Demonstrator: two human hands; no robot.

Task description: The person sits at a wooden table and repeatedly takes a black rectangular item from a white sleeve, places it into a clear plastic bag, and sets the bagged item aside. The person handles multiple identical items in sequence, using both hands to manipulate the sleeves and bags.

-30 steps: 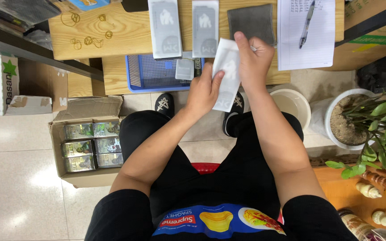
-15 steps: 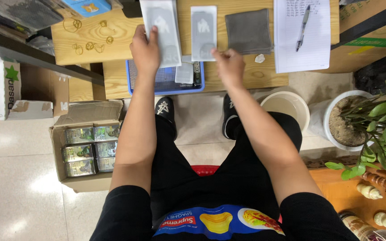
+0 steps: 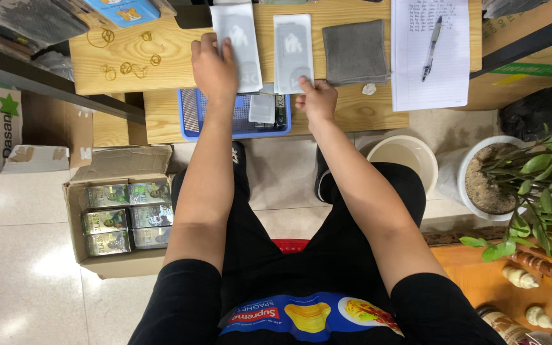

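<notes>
Floor: pale glossy tiles (image 3: 27, 281), filling the lower left of the head view.
Worktop: light wooden table (image 3: 161, 64) across the top, from 10 to 2 o'clock.
Cardboard box (image 3: 91, 176): open on the floor at 8 o'clock, holding green-and-silver retail cartons (image 3: 126, 217) in two columns.
Potted plant (image 3: 538, 185): white pot at 3 o'clock, green leaves spreading right.
White bucket (image 3: 398, 160): just left of the pot, under the table edge.
Lined sheet (image 3: 430, 51): white, handwritten, at 1 o'clock, a pen (image 3: 432, 47) lying on it.
Blue mesh tray (image 3: 193, 115): at 12 o'clock on the front edge, small packets inside.
Grey cloth (image 3: 354, 51): folded square, just right of the two sleeves.
Left sleeve (image 3: 241, 35): flat white rectangular package with grey print, at 12 o'clock.
Right sleeve (image 3: 292, 45): same kind, just beside the first, apart from it.
Left hand (image 3: 212, 67): spread, palm down, fingers resting on the left sleeve's lower left edge; not clamped.
Right hand (image 3: 317, 101): fingers curled, fingertips touching the right sleeve's lower corner; whether it pinches the corner cannot be told.
Rubber bands (image 3: 126, 64): yellow loops scattered at 11 o'clock.
</notes>
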